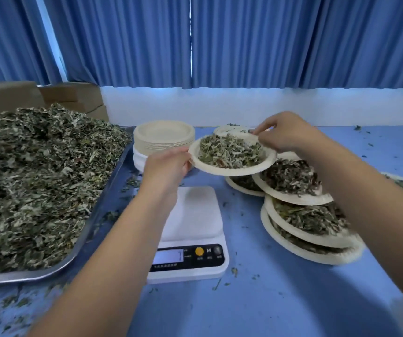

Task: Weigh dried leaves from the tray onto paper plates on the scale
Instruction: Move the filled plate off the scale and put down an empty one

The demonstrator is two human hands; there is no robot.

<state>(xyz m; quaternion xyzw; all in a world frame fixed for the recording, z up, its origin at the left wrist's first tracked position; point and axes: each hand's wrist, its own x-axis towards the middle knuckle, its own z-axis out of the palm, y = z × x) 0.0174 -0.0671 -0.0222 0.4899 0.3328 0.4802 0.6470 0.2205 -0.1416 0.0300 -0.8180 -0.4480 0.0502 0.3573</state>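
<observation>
Head view, left hand point(168, 164): grips the left rim of the filled paper plate point(232, 171).
Right hand point(290, 135): pinches its far right rim.
Plate place: in the air beyond the scale point(195, 215), apart from it.
Tray point(103, 203): left, heaped with dried leaves point(37, 178).

Shiny metal tray point(112, 190); matt paper plates point(164, 135); glossy white plastic scale point(195, 215); pleated cloth curtain point(244, 45).

Metal tray point(109, 190) at left, heaped with dried leaves point(37, 178). White scale point(190, 215) in the middle, platform bare. Beyond and above it, paper plate point(232, 171) of leaves, pinched at opposite rims. Stack of empty plates point(164, 135) behind; filled plates point(305, 215) piled at right.
</observation>
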